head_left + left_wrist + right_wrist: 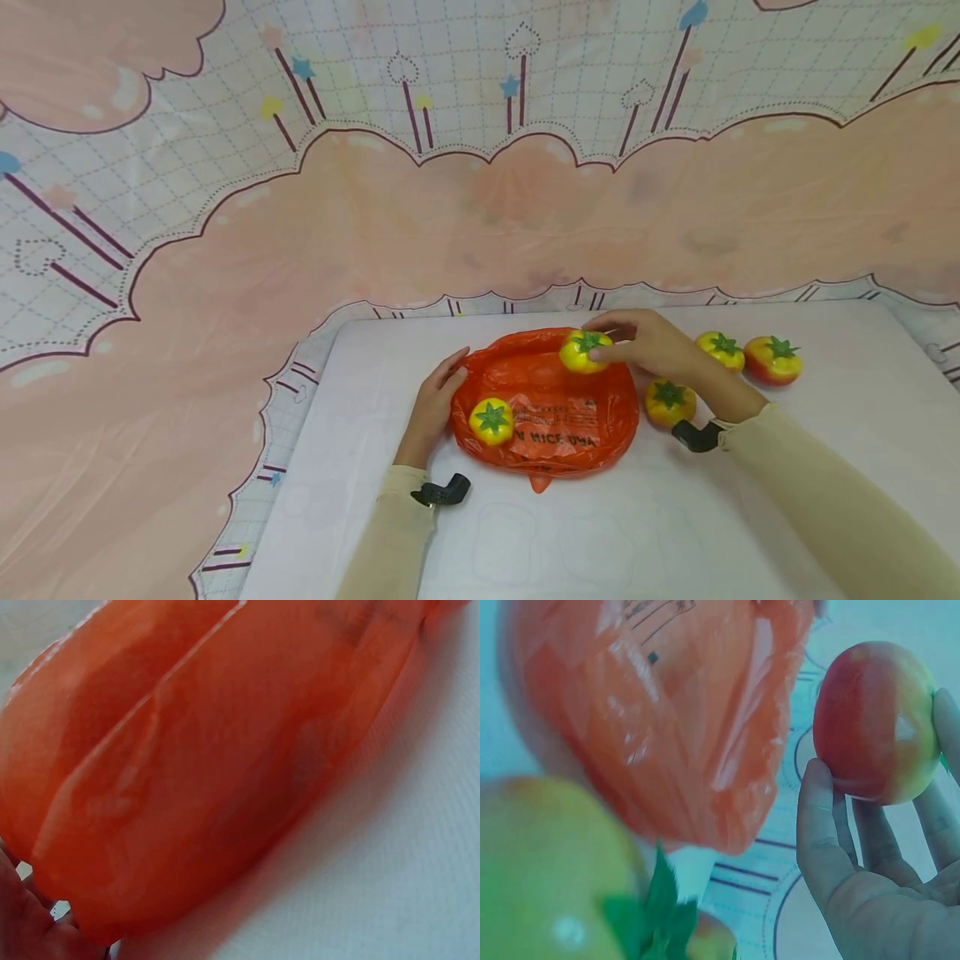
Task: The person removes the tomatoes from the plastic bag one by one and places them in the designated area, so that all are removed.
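Note:
A red plastic bag (555,392) lies wide-mouthed on the white table, with dark printing visible inside it. My left hand (435,408) holds the bag's left rim; in the left wrist view only part of that hand (30,922) shows beside the red plastic. Above the bag's far right part, my right hand (652,342) grips a yellow-and-red tomato (582,352) with a green leafy top. The right wrist view shows this tomato (877,724) between fingertips and thumb. Another yellow tomato (492,421) sits inside the bag at the left.
Right of the bag, under and beside my right forearm, lie three more tomatoes: one near the bag (670,403), one behind the wrist (720,350) and a redder one (772,361). A patterned pink-and-white cloth (480,217) hangs behind the table (570,542).

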A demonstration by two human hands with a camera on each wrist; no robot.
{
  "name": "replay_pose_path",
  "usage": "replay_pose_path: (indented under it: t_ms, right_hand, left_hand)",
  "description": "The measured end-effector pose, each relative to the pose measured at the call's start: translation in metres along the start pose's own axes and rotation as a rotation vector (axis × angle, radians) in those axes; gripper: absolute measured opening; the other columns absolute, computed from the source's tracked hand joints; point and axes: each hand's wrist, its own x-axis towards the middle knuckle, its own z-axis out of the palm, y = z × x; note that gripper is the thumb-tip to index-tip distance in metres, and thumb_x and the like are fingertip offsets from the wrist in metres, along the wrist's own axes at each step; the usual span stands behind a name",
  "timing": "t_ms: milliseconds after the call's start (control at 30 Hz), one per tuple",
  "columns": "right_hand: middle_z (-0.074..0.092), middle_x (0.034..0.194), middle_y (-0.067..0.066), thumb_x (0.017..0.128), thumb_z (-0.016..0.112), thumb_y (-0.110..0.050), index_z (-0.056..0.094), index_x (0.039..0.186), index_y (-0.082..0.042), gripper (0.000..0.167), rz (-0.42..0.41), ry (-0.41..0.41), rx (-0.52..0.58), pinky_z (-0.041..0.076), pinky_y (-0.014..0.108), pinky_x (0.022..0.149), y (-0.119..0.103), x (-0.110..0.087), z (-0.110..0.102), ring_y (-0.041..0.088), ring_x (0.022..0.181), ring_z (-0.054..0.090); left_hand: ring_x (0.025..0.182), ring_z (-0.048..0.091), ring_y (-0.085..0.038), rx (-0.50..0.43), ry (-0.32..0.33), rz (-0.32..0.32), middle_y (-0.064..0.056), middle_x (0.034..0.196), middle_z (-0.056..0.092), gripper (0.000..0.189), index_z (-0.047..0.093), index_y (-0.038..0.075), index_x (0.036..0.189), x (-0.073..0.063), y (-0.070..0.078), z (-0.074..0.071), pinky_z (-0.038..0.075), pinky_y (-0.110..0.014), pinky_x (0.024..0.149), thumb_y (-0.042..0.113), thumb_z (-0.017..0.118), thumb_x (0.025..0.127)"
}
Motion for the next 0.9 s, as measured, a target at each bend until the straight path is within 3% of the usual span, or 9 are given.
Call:
replay_pose_path:
  t_ms: [67, 133, 167, 233, 367, 600, 767, 900]
  right_hand:
    - [0.066, 0.134, 0.008, 0.085, 0.081, -0.045, 0.066, 0.132, -0.023, 0.054, 0.035, -0.007, 0.024, 0.058, 0.036, 0.060, 0.000, -0.004, -0.004, 0.041, 0.079, 0.061]
    - [0.065, 0.134, 0.011, 0.084, 0.081, -0.046, 0.065, 0.133, -0.023, 0.056, 0.074, -0.012, 0.057, 0.055, 0.038, 0.054, 0.001, -0.007, -0.007, 0.043, 0.073, 0.056]
    - [0.065, 0.136, 0.012, 0.084, 0.081, -0.047, 0.065, 0.134, -0.023, 0.058, 0.088, -0.010, 0.062, 0.058, 0.037, 0.058, 0.001, -0.009, -0.009, 0.043, 0.075, 0.058]
    - [0.063, 0.138, 0.012, 0.084, 0.081, -0.048, 0.064, 0.135, -0.022, 0.060, 0.100, -0.005, 0.063, 0.063, 0.041, 0.070, 0.002, -0.013, -0.011, 0.035, 0.094, 0.066]
    - [0.061, 0.142, 0.010, 0.085, 0.080, -0.047, 0.063, 0.136, -0.021, 0.060, 0.091, 0.005, 0.048, 0.062, 0.049, 0.089, 0.006, -0.020, -0.017, 0.033, 0.122, 0.062]
    - [0.058, 0.145, 0.010, 0.089, 0.077, -0.045, 0.061, 0.139, -0.019, 0.059, 0.074, 0.025, 0.018, 0.060, 0.047, 0.096, 0.012, -0.032, -0.028, 0.037, 0.130, 0.057]
    - [0.058, 0.143, 0.011, 0.088, 0.078, -0.044, 0.060, 0.139, -0.017, 0.060, 0.081, 0.031, 0.020, 0.062, 0.045, 0.092, 0.021, -0.039, -0.034, 0.037, 0.127, 0.059]
    - [0.057, 0.146, 0.009, 0.090, 0.076, -0.046, 0.060, 0.140, -0.019, 0.059, 0.088, 0.059, -0.045, 0.058, 0.048, 0.099, 0.025, -0.045, -0.041, 0.038, 0.132, 0.054]
  left_hand:
    - [0.143, 0.049, -0.024, 0.003, 0.001, -0.003, 0.004, 0.154, 0.052, 0.047, 0.052, 0.031, 0.150, 0.000, 0.000, 0.000, 0.045, -0.046, 0.115, 0.039, 0.053, 0.104]
    - [0.143, 0.048, -0.024, 0.006, 0.003, -0.008, 0.005, 0.153, 0.052, 0.048, 0.051, 0.031, 0.151, 0.000, 0.000, -0.001, 0.045, -0.047, 0.115, 0.039, 0.053, 0.104]
    - [0.143, 0.049, -0.023, 0.007, 0.005, -0.011, 0.006, 0.153, 0.052, 0.048, 0.051, 0.031, 0.151, 0.000, 0.000, -0.001, 0.045, -0.047, 0.115, 0.039, 0.053, 0.104]
    - [0.142, 0.049, -0.023, 0.005, 0.007, -0.013, 0.007, 0.152, 0.053, 0.048, 0.051, 0.031, 0.150, 0.001, -0.001, -0.001, 0.045, -0.046, 0.115, 0.039, 0.053, 0.104]
    - [0.142, 0.049, -0.023, 0.001, 0.002, -0.007, 0.007, 0.152, 0.053, 0.047, 0.052, 0.030, 0.150, 0.002, -0.002, -0.001, 0.045, -0.046, 0.115, 0.039, 0.053, 0.104]
    - [0.144, 0.048, -0.025, -0.010, -0.004, 0.047, 0.002, 0.154, 0.052, 0.049, 0.051, 0.024, 0.151, 0.002, -0.002, 0.000, 0.040, -0.048, 0.119, 0.039, 0.052, 0.105]
    - [0.144, 0.047, -0.024, -0.003, -0.004, 0.040, 0.003, 0.154, 0.051, 0.049, 0.051, 0.026, 0.151, 0.002, -0.002, 0.000, 0.040, -0.048, 0.119, 0.041, 0.052, 0.105]
    - [0.144, 0.047, -0.023, -0.006, -0.006, 0.040, 0.004, 0.154, 0.051, 0.049, 0.051, 0.026, 0.151, 0.002, -0.003, 0.000, 0.040, -0.048, 0.119, 0.041, 0.052, 0.105]
